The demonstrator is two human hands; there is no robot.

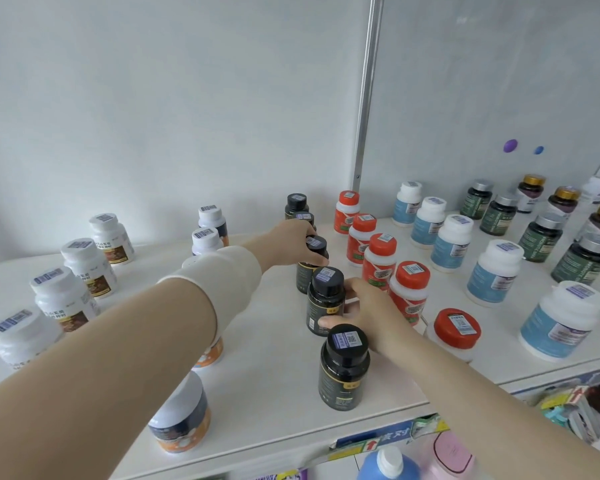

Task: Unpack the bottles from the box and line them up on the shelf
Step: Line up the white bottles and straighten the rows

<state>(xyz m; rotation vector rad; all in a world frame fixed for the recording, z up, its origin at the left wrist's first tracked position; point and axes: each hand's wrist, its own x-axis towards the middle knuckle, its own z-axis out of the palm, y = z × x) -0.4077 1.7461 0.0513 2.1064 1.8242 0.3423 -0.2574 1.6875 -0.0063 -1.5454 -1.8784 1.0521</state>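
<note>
Both hands are on the black row, which runs from six to twelve o'clock. My view has the left hand (293,239) reaching in from seven o'clock, fingers curled down over the cap of the third black bottle (316,245) and gripping it. The right hand (369,308) comes in from five o'clock, thumb and fingers wrapped round the fourth black bottle (324,299), upright on the white shelf (274,358). At six o'clock of it stands the front black bottle (343,370), untouched. Red-capped bottles (411,289) line up at three o'clock, white bottles (61,299) at nine.
</note>
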